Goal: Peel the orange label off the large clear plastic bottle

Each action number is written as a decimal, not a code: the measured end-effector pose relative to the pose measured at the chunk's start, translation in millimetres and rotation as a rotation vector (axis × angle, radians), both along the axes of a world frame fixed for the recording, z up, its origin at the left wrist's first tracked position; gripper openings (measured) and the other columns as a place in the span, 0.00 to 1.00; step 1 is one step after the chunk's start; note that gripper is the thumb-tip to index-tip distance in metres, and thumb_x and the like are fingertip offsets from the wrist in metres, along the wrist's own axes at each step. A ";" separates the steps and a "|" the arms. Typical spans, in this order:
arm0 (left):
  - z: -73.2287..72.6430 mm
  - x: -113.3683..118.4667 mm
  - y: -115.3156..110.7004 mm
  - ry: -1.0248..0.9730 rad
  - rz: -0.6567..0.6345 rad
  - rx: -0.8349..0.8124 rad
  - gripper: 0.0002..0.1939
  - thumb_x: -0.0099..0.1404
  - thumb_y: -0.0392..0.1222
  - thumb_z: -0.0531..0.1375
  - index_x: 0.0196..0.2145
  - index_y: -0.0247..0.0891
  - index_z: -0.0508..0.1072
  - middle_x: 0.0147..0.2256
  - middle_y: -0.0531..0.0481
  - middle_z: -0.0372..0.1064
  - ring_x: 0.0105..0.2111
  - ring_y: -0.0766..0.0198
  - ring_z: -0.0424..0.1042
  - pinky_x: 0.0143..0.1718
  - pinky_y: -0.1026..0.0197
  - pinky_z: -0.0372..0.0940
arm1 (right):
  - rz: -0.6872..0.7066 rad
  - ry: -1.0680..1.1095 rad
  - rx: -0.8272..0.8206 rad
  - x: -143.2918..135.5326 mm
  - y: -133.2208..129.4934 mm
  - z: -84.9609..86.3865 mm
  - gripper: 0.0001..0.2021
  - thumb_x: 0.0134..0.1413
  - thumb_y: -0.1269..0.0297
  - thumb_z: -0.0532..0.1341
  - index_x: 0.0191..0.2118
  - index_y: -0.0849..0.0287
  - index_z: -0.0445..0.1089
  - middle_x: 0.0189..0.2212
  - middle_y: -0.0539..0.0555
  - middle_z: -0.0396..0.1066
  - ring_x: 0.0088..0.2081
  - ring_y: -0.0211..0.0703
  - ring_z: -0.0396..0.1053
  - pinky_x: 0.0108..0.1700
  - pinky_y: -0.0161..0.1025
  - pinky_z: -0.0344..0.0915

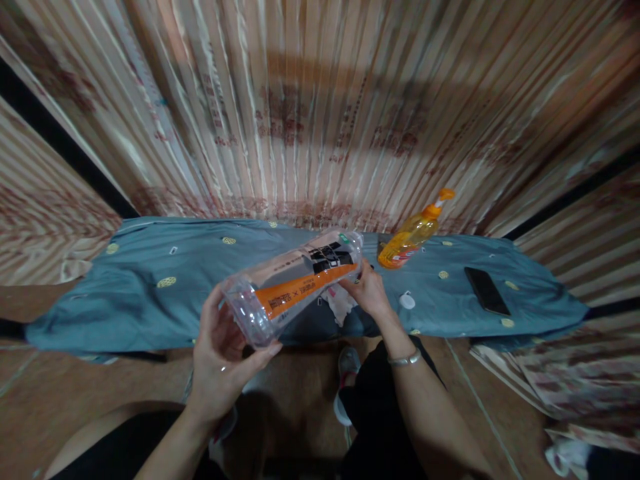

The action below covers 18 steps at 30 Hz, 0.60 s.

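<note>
A large clear plastic bottle [295,283] with an orange, grey and black label lies tilted between my two hands, above the near edge of the cloth-covered table. My left hand [223,353] is curled around its wide lower-left end, thumb underneath. At the upper-right end my right hand [367,287] grips the bottle, its fingers partly hidden behind it. Below the bottle, near my right hand, a crumpled pale cloth or tissue [341,305] rests on the table. To the right of that hand is a small white round cap [407,301].
A pump bottle of orange liquid [413,233] stands at the table's back. A black phone [487,291] lies farther right on the blue-green tablecloth [200,267]. Striped curtains [310,120] hang behind and at both sides, with dark poles [65,140] at the corners.
</note>
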State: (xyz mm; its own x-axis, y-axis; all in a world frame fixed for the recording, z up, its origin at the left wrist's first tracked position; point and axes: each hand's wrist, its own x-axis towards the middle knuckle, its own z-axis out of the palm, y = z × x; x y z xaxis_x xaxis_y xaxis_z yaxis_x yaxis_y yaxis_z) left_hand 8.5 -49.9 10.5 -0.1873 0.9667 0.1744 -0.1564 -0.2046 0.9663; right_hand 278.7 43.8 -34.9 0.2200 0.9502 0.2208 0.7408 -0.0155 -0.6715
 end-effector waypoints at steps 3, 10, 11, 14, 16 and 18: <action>-2.5 -0.4 0.9 0.010 0.021 0.036 0.52 0.41 0.38 0.78 0.62 0.46 0.65 0.55 0.40 0.73 0.48 0.42 0.79 0.38 0.50 0.80 | -0.008 -0.010 -0.002 -0.5 0.1 0.5 0.24 0.48 0.48 0.68 0.46 0.57 0.67 0.30 0.53 0.75 0.34 0.53 0.75 0.35 0.42 0.66; -3.9 -0.2 2.4 0.006 0.000 0.034 0.52 0.42 0.36 0.77 0.63 0.48 0.63 0.57 0.40 0.72 0.50 0.42 0.78 0.40 0.50 0.80 | 0.005 -0.004 -0.020 0.8 0.0 -0.1 0.23 0.49 0.50 0.68 0.46 0.57 0.66 0.30 0.51 0.74 0.33 0.51 0.75 0.36 0.41 0.66; -3.1 -0.1 2.1 -0.001 -0.003 0.031 0.52 0.42 0.36 0.77 0.63 0.48 0.63 0.57 0.41 0.72 0.50 0.42 0.78 0.40 0.50 0.80 | 0.007 -0.001 -0.020 1.1 0.0 -0.5 0.23 0.49 0.50 0.68 0.46 0.57 0.66 0.30 0.51 0.74 0.33 0.51 0.75 0.36 0.41 0.66; -0.1 0.7 1.2 -0.021 -0.008 0.038 0.52 0.42 0.34 0.77 0.63 0.50 0.63 0.57 0.42 0.72 0.51 0.41 0.77 0.40 0.50 0.80 | 0.009 0.004 -0.016 1.5 0.1 -1.3 0.23 0.49 0.51 0.68 0.47 0.57 0.66 0.31 0.52 0.75 0.34 0.52 0.75 0.36 0.42 0.67; 1.5 1.1 1.0 -0.026 -0.010 0.043 0.52 0.41 0.33 0.77 0.63 0.50 0.64 0.56 0.43 0.73 0.51 0.42 0.77 0.39 0.52 0.80 | 0.005 0.006 -0.015 1.2 -0.2 -1.4 0.23 0.50 0.53 0.68 0.48 0.58 0.66 0.31 0.52 0.75 0.34 0.51 0.75 0.36 0.42 0.67; 2.5 1.3 1.0 -0.032 -0.012 0.050 0.52 0.41 0.33 0.77 0.62 0.50 0.64 0.55 0.43 0.73 0.50 0.43 0.78 0.37 0.52 0.80 | 0.008 0.010 -0.012 0.7 -0.8 -1.0 0.23 0.50 0.54 0.67 0.50 0.58 0.66 0.32 0.53 0.76 0.34 0.51 0.76 0.36 0.42 0.68</action>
